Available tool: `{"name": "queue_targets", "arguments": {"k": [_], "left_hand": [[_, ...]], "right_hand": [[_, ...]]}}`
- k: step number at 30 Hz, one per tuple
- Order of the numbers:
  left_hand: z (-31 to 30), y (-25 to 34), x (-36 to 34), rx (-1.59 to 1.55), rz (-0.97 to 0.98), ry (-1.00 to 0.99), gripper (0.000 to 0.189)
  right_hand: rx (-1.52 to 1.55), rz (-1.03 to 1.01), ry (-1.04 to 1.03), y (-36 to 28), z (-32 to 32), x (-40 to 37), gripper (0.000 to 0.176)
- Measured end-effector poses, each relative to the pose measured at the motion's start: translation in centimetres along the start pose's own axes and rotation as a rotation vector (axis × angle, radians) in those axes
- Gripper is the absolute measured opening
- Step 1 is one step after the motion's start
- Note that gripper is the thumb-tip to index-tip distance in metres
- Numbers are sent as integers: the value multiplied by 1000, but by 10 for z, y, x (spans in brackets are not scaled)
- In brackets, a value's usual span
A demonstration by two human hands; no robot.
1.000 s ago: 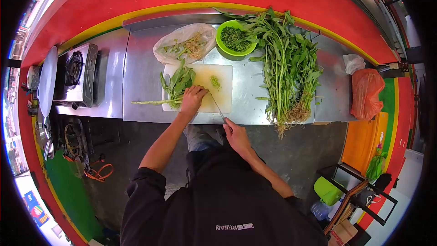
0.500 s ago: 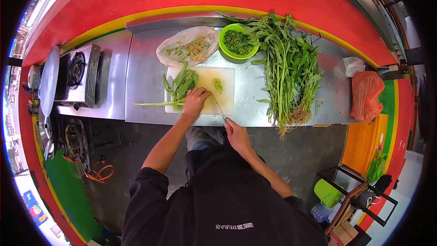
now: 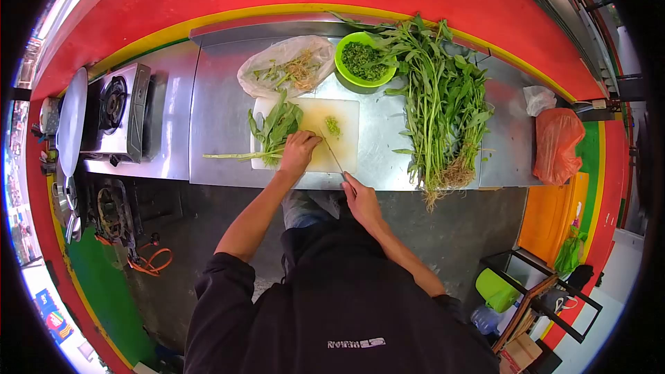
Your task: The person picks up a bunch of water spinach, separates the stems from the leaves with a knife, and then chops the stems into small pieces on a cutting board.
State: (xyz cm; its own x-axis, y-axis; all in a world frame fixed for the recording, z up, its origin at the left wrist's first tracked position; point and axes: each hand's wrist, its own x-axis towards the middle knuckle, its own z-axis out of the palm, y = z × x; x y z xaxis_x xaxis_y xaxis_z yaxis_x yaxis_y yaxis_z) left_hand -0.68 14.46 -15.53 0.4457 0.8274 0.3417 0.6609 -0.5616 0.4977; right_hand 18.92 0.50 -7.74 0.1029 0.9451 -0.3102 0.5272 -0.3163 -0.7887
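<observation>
My left hand (image 3: 299,152) is closed around a bunch of leafy green stems (image 3: 276,123), pressing it on the white cutting board (image 3: 348,156). The leaves spread over the board's left side, and some stems stick out past its left edge. Held by its handle, a knife (image 3: 334,154) extends from my right hand (image 3: 361,199) at the board's front edge. Its blade slants up and left, with the tip close beside my left fingertips. A small heap of chopped green pieces (image 3: 332,125) lies on the board just beyond the blade.
Behind the board are a plastic bag (image 3: 261,71) with rooty trimmings and a green bowl (image 3: 342,73) of chopped greens. A large pile of rooted greens (image 3: 443,107) lies right, overhanging the front edge. A gas stove (image 3: 138,114) stands left; an orange-red bag (image 3: 556,145) sits far right.
The knife blade has shifted slightly forward, its tip now farther past my left fingertips. My left hand keeps its hold on the stems, and the whole view has moved a little.
</observation>
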Motion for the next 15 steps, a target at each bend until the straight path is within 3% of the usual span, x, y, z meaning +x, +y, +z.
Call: {"name": "queue_targets", "arguments": {"k": [15], "left_hand": [[-5,5,-2,0,-39,-21,19]], "right_hand": [[-58,-87,44,11,15,14,33]]}}
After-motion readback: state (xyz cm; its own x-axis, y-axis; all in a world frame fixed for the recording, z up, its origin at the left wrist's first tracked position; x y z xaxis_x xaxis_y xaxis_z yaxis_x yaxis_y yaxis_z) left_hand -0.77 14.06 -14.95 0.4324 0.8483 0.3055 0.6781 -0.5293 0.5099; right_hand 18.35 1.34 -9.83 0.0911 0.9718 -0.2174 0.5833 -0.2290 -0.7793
